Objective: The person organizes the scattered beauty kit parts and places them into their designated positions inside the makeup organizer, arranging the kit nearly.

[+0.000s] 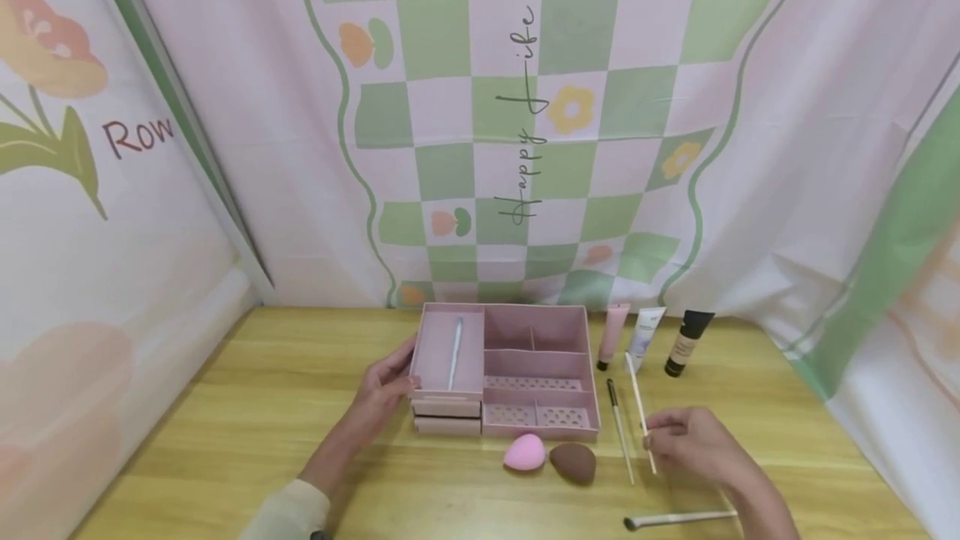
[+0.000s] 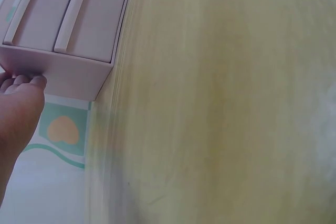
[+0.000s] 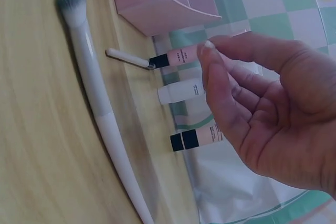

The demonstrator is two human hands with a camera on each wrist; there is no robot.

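Observation:
In the head view, my right hand [image 1: 693,440] pinches a thin white makeup brush [image 1: 638,394] between thumb and fingers. The brush is tilted, and its far end overlaps a white tube [image 1: 647,332]. In the right wrist view only a small white end shows at the fingertips. My left hand [image 1: 378,390] holds the left side of a pink cosmetic organizer [image 1: 536,352], thumb over its front corner. The left wrist view shows these fingers [image 2: 23,81] bent against the side wall, below two drawers. A pale slim stick [image 1: 455,354] lies on the organizer's drawer top.
A pink sponge [image 1: 525,452] and a brown sponge [image 1: 573,463] lie before the organizer. Right of it are a dark-tipped brush [image 1: 621,432], a pink tube [image 1: 613,336] and a black-topped tube [image 1: 687,346]. A thicker brush [image 3: 97,85] lies at the near right. Patterned curtains stand behind.

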